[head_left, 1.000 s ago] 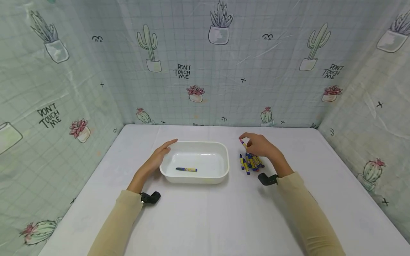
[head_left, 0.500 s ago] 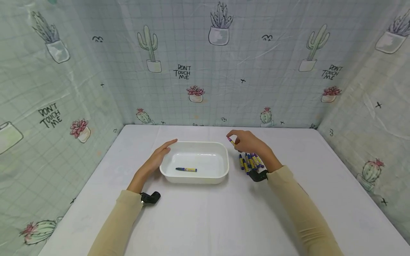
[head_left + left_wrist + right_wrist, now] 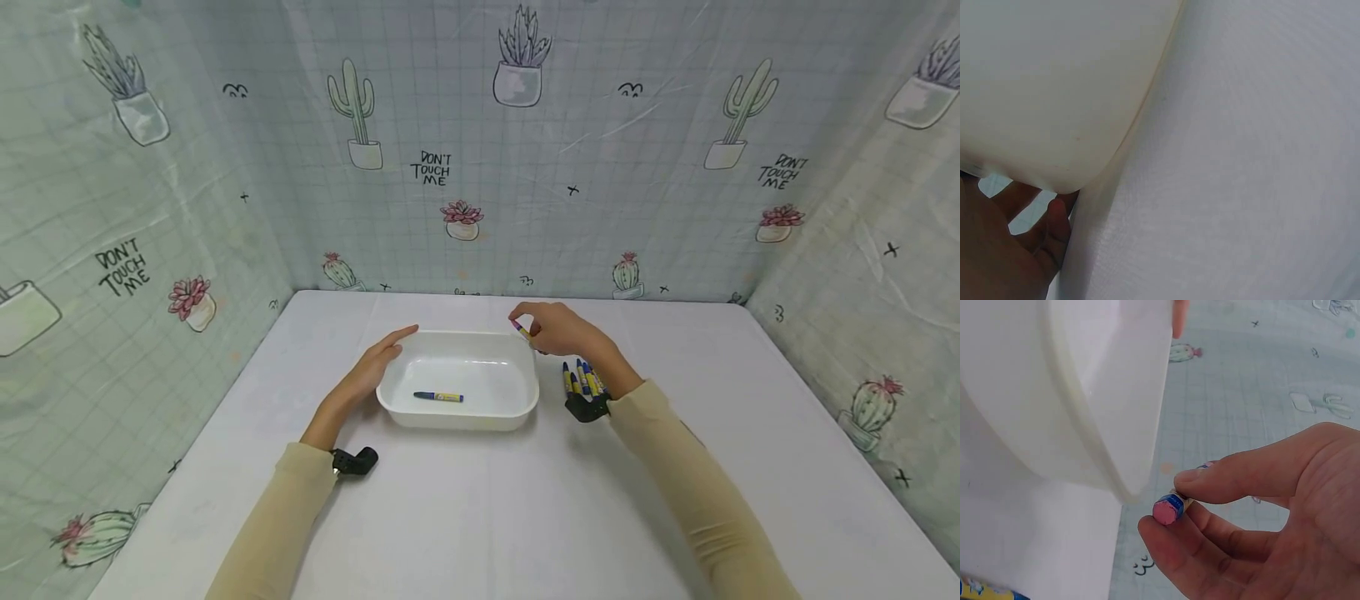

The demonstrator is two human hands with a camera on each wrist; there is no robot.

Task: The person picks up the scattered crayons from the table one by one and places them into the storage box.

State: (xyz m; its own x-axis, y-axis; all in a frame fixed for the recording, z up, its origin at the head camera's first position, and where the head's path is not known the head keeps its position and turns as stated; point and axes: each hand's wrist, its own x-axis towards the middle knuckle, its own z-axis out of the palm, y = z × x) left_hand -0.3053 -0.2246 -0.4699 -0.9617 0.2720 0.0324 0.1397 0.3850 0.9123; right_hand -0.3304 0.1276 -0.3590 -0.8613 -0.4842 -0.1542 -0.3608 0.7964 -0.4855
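Note:
My right hand (image 3: 558, 329) pinches a pink crayon (image 3: 1169, 509) with a blue and yellow wrapper between thumb and fingers. It hovers at the far right corner of a white plastic tray (image 3: 457, 422). In the right wrist view the crayon's pink end faces the camera, just beside the tray's rim. My left hand (image 3: 372, 365) holds the tray's left end, index finger stretched along the far corner and thumb at the rim; the left wrist view has its fingers against the outer wall. One blue crayon (image 3: 438, 397) lies inside the tray.
Right of the tray, a loose pile of several crayons (image 3: 588, 379) lies on the white table (image 3: 465, 517), partly covered by the right forearm and its black wrist camera (image 3: 587, 408). Cactus-printed cloth (image 3: 480, 167) walls in the back and both sides.
My right hand has carried the pink crayon leftward from above the pile to the tray's far right corner. The left hand and tray have stayed in place.

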